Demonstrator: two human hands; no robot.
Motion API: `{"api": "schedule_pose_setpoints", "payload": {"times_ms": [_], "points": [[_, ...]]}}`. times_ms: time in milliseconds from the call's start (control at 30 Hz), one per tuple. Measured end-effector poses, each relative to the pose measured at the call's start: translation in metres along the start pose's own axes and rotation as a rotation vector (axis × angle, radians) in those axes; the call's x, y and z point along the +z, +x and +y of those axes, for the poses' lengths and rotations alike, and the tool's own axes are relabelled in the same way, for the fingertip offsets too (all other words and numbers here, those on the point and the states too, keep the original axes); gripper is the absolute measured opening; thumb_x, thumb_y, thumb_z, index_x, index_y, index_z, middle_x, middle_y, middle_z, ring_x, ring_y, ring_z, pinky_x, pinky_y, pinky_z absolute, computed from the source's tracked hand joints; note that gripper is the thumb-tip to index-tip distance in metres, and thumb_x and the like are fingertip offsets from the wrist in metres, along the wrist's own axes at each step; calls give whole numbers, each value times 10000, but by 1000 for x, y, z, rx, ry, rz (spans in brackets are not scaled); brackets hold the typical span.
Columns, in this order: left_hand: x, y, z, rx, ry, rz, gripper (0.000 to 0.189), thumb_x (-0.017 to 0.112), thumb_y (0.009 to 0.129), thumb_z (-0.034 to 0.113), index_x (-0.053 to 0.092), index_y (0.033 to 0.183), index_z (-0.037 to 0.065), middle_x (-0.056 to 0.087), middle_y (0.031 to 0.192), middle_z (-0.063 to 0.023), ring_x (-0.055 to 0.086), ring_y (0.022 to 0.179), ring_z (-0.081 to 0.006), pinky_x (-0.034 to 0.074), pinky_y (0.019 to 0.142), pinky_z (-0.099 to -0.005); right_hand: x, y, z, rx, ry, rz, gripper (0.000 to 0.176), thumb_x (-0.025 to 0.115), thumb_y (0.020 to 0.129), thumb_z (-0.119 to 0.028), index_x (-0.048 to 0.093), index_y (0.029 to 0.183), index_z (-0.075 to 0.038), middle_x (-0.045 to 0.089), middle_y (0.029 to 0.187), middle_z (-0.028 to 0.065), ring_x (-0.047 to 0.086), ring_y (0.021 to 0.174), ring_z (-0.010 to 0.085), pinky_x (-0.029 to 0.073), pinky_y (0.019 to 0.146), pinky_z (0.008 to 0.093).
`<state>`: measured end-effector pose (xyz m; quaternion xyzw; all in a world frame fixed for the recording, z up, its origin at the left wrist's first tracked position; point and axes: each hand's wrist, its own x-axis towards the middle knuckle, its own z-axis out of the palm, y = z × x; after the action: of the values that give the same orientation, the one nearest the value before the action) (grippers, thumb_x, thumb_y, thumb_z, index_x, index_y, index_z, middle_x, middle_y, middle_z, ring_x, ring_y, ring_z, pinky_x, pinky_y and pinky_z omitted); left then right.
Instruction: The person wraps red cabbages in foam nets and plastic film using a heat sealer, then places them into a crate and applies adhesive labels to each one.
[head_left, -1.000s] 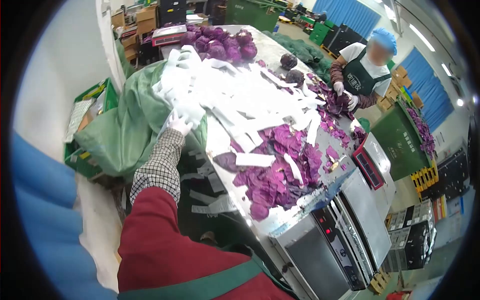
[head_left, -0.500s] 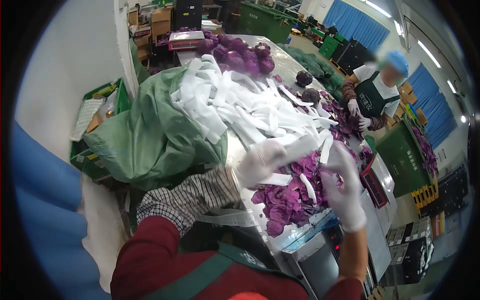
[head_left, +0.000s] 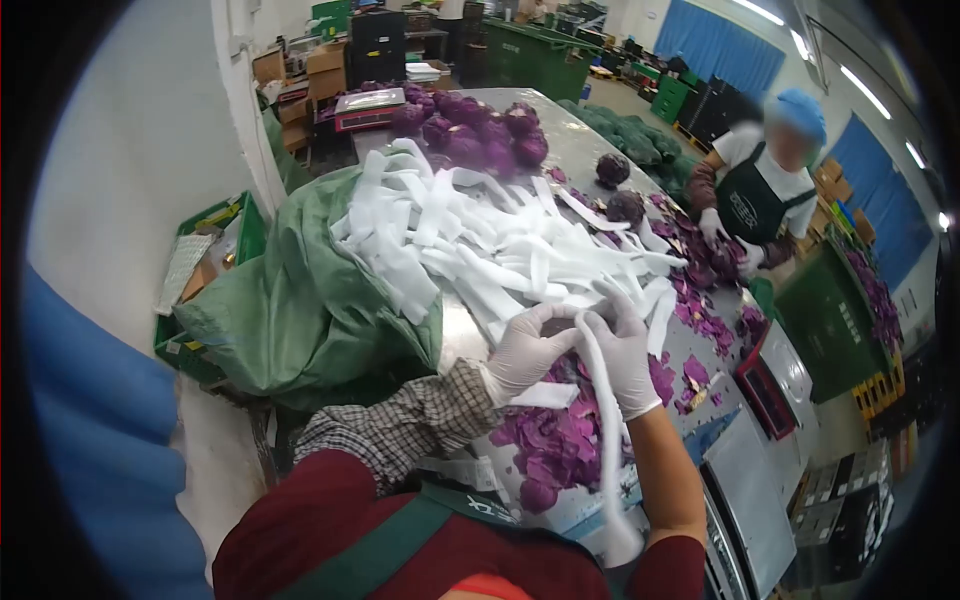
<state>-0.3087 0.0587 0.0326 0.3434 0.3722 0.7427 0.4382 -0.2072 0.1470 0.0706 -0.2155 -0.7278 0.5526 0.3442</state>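
Just now a long, limp white strip (head_left: 609, 440) hangs at the lower centre of the frame, its long axis running nearly upright, bowing slightly and slanting right as it drops towards the bottom edge. The white-gloved left hand (head_left: 528, 355) and the white-gloved right hand (head_left: 626, 355) meet at its upper end, thumbs and fingers drawn together in a pinch on it; the fingertips crowd so closely that which of them press is hard to make out. The strip's lower end blurs in front of the maroon clothing (head_left: 300, 525).

Behind the hands, a heap of white strips (head_left: 480, 230) fills the middle of the frame, many ends buried. Torn purple cabbage leaves (head_left: 550, 445) lie below, partly covered by the strip. At upper right, what the co-worker in a blue cap (head_left: 765, 195) handles is mostly obscured by gloved fingers.
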Motion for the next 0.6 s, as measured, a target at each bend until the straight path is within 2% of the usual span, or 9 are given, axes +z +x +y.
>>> {"api": "schedule_pose_setpoints", "payload": {"times_ms": [33,67,100,200,233,333,367,467,600], "points": [[-6,8,-9,76,33,44,185,564,831,11,549,1014,-8,575,1029,-72,551,921,-104,463,807,-229,1,6,3,38,22,35,415,536,834,-5,450,1240,-10,529,788,5,490,693,60,424,624,195],[-11,15,-12,148,69,84,123,572,827,19,570,946,-12,582,999,-69,553,908,-97,465,796,-228,2,15,8,-22,-72,66,434,527,833,17,437,1256,-12,524,790,2,488,682,58,429,621,202],[-15,19,-15,161,-5,57,130,563,823,6,552,952,-9,563,1027,-70,548,906,-108,462,811,-246,6,23,15,-22,-47,93,433,523,832,27,439,1255,-12,519,779,-2,485,679,56,428,620,202],[-37,41,-11,250,129,42,236,558,826,-1,499,1054,-15,538,1066,-101,526,984,-143,437,872,-273,23,47,27,-5,-18,127,440,516,829,42,434,1258,-14,506,757,-8,476,675,52,423,620,198],[-47,50,-5,117,124,47,259,571,819,8,496,1066,-16,549,1029,-84,532,959,-129,442,848,-260,31,55,32,4,-16,132,444,514,828,45,431,1260,-15,503,752,-9,473,674,51,421,621,196],[-82,84,-1,-50,78,0,260,574,816,10,502,1064,-17,564,977,-63,543,919,-112,447,824,-245,57,87,52,-66,-105,244,446,503,835,45,416,1269,-17,494,743,-12,467,672,49,411,622,187],[-92,93,9,-21,86,0,200,582,811,20,543,1004,-14,582,916,-37,552,871,-93,453,787,-235,66,99,54,-54,-131,269,433,482,842,49,413,1265,-16,495,752,-9,464,674,52,407,630,188],[-145,131,21,-9,222,-57,134,587,811,31,580,937,-12,596,887,-28,559,837,-85,459,744,-228,100,142,64,-85,-236,371,416,462,845,59,424,1253,-15,498,751,-2,465,682,57,409,646,198],[-203,169,66,10,-1,-70,90,596,825,59,554,888,12,590,816,-12,547,744,-62,452,687,-201,144,210,54,-124,-60,421,358,428,872,13,432,1228,-20,505,765,12,473,667,70,414,646,204]]}}
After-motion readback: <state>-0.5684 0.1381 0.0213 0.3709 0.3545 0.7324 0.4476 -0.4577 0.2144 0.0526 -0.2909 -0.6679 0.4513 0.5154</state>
